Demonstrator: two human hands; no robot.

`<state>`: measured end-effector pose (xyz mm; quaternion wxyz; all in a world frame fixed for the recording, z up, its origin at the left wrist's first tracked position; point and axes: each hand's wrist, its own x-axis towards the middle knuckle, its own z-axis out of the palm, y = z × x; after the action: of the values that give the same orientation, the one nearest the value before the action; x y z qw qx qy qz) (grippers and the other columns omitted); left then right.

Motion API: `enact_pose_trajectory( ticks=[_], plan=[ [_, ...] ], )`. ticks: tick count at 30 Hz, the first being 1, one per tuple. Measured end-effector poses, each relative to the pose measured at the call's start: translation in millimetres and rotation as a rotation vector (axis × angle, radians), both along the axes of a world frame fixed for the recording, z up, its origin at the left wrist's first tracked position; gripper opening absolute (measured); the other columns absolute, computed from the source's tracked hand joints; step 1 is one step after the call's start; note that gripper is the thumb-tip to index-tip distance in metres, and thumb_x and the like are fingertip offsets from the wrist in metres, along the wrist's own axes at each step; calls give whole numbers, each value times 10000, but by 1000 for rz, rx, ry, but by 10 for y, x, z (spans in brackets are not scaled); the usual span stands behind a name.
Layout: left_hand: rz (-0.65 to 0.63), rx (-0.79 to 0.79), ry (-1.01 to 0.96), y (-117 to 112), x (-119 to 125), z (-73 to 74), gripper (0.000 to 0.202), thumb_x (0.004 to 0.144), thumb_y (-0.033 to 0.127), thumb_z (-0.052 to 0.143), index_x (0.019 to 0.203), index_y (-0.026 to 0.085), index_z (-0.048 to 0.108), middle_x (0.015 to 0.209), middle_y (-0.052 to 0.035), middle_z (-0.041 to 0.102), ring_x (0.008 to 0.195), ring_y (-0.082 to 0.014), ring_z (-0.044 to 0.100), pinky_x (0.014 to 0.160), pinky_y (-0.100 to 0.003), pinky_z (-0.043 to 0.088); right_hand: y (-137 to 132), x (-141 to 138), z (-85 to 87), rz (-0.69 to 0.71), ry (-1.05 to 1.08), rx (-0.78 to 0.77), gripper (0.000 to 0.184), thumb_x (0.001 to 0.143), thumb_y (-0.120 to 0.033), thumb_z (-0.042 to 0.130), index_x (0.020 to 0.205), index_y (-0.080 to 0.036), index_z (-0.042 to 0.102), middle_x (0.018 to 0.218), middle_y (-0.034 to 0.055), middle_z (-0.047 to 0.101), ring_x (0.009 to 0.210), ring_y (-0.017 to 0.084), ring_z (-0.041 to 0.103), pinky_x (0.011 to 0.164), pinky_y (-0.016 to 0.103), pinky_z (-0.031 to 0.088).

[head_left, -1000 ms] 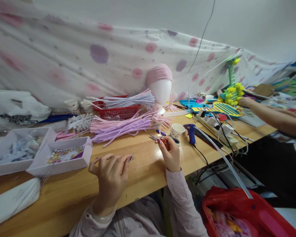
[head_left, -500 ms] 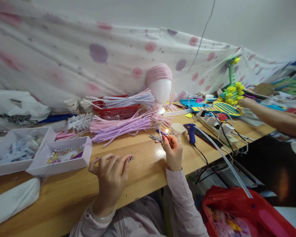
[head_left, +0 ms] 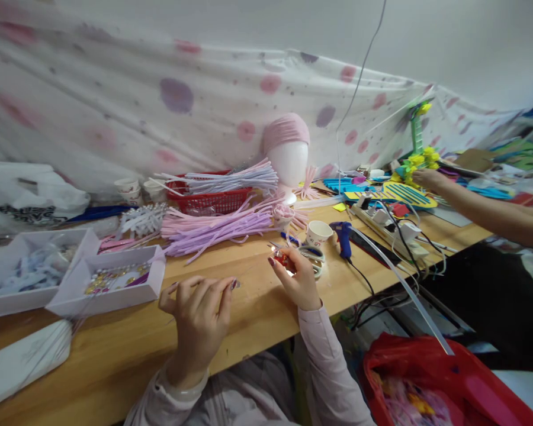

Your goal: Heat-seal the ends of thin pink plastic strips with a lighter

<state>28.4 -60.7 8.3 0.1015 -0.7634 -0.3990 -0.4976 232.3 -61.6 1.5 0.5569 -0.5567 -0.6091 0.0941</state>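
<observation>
My right hand (head_left: 296,278) is closed around a small red see-through lighter (head_left: 285,260), with a bright spot at its top end. Pale-handled scissors (head_left: 316,260) lie on the table just behind that hand, partly covered by it. To the left, my left hand (head_left: 199,307) is raised over the wooden table, thumb and forefinger pinched together. A tiny shiny piece (head_left: 237,284) shows at its fingertips, too small to name. Beyond the hands lie pink and purple fuzzy stems (head_left: 222,228) in a bundle, and a paper cup (head_left: 318,232).
A blue glue gun (head_left: 344,239) and a power strip (head_left: 382,228) with cables lie to the right. White boxes (head_left: 111,299) of small parts stand at left. Behind are a red basket (head_left: 217,202) and a foam head (head_left: 288,163). Another person's arm (head_left: 475,204) reaches in from the right.
My right hand has moved left and slightly down with the lighter, closer to my left hand, uncovering the scissors' handles. My left hand stays put. The other person's hand has shifted left.
</observation>
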Motion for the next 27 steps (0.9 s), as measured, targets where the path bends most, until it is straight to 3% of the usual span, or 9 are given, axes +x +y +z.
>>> enact_pose_trajectory(
  ticks=[4, 10, 15, 21, 27],
  plan=[
    [-1, 12, 5, -1, 2, 6, 85, 806, 173, 620, 854, 233, 656, 731, 6, 688, 834, -204, 558, 827, -399, 319, 2, 6, 14, -18, 13, 0, 160, 807, -339, 596, 829, -181, 614, 681, 2, 557, 578, 124, 470, 538, 246, 377],
    [26, 20, 14, -3, 8, 21, 68, 812, 191, 623, 840, 241, 658, 708, 17, 689, 823, -203, 560, 844, -421, 281, 49, 60, 1, -242, 263, 81, 217, 798, -382, 601, 779, -167, 604, 641, 0, 556, 565, 125, 476, 525, 245, 384],
    [16, 25, 13, -4, 11, 25, 70, 804, 179, 631, 836, 235, 656, 717, 15, 692, 818, -198, 553, 835, -402, 286, 57, 102, 40, -324, 367, 115, 271, 799, -428, 589, 756, -160, 594, 633, -8, 543, 548, 119, 474, 498, 238, 373],
    [23, 19, 25, -3, 14, 22, 61, 818, 201, 615, 821, 229, 670, 710, 10, 691, 813, -197, 550, 862, -407, 263, 65, 100, 9, -292, 326, 117, 274, 796, -427, 598, 736, -160, 580, 605, -18, 518, 526, 108, 449, 481, 228, 353],
    [14, 13, 24, -1, 10, 22, 62, 813, 196, 620, 825, 230, 670, 704, 11, 690, 825, -194, 548, 854, -392, 285, 45, -2, -33, -166, 133, 82, 186, 800, -353, 610, 818, -168, 617, 662, -3, 549, 559, 111, 461, 510, 231, 373]
  ],
)
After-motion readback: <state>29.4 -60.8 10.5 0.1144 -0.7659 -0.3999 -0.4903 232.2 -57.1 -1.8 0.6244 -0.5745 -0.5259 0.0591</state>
